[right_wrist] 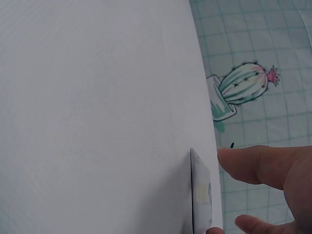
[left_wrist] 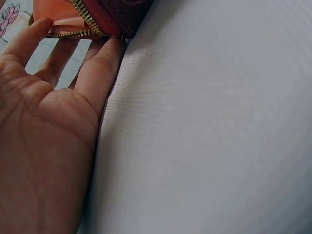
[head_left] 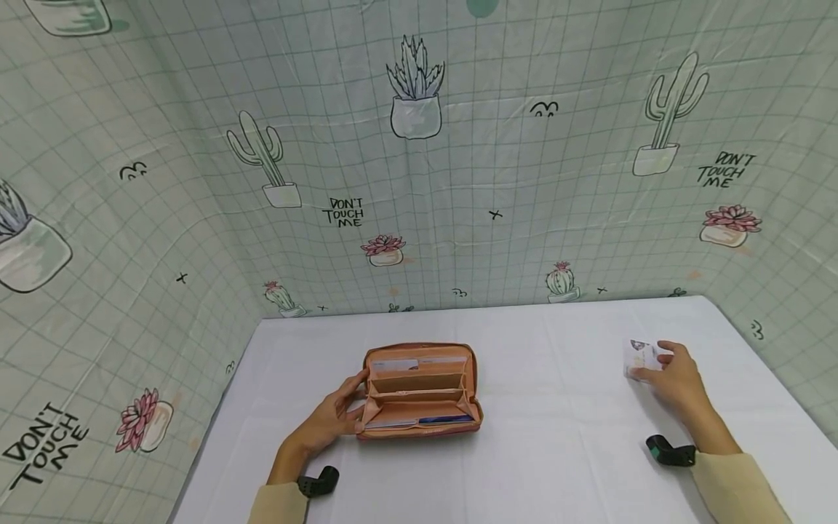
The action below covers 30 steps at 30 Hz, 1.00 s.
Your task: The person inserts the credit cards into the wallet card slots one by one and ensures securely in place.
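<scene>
An orange-brown zip-around wallet (head_left: 419, 382) lies spread wide on the white table, its pleated compartments facing up. Pale cards (head_left: 395, 365) sit in its upper slots, and a blue card (head_left: 445, 419) shows in a lower slot. My left hand (head_left: 330, 418) holds the wallet's left side, fingers and thumb at the zipped edges (left_wrist: 90, 22). Far to the right, my right hand (head_left: 681, 378) pinches a whitish printed card (head_left: 638, 355). In the right wrist view this card (right_wrist: 201, 192) stands on edge over its shadow; part of the grip is out of frame.
A white cloth covers the table (head_left: 550, 407). Behind and at both sides hangs a pale green grid curtain (head_left: 458, 175) with cactus drawings. Dark wrist devices (head_left: 671, 451) are worn on both wrists, below beige sleeves.
</scene>
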{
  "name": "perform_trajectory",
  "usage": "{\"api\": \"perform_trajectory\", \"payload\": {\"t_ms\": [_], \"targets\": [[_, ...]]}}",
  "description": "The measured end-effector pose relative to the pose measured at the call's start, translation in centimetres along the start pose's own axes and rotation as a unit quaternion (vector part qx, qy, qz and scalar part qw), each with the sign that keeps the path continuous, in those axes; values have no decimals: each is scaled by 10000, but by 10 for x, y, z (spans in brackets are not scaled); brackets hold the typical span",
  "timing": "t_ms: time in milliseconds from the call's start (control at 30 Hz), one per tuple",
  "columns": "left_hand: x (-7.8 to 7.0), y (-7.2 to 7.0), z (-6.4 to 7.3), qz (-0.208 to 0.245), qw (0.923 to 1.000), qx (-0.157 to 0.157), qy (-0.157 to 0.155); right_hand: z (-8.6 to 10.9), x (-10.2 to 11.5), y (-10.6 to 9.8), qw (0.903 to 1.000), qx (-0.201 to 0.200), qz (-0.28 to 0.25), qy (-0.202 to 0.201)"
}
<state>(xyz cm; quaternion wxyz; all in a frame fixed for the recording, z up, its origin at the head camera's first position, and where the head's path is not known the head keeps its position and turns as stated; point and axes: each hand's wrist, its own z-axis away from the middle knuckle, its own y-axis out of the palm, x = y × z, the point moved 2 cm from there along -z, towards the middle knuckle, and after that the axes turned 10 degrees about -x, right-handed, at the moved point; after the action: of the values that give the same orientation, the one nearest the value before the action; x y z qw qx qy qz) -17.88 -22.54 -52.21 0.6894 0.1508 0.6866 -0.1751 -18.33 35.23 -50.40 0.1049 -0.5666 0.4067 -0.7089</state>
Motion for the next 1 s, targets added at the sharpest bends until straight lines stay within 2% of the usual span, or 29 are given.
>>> {"api": "perform_trajectory", "payload": {"t_ms": [300, 567, 700, 1000], "targets": [[-2, 0, 0, 82, 9999, 0, 107, -6, 5, 8, 9961, -205, 688, -504], [-2, 1, 0, 82, 9998, 56, 200, -7, 7, 12, 9937, -22, 770, -815], [-1, 1, 1, 125, 9996, 90, 249, -7, 9, 12, 9934, 86, 744, -865], [0, 0, 2, 74, 9995, 106, 274, -4, 15, 9, 9934, 401, 831, -675]]}}
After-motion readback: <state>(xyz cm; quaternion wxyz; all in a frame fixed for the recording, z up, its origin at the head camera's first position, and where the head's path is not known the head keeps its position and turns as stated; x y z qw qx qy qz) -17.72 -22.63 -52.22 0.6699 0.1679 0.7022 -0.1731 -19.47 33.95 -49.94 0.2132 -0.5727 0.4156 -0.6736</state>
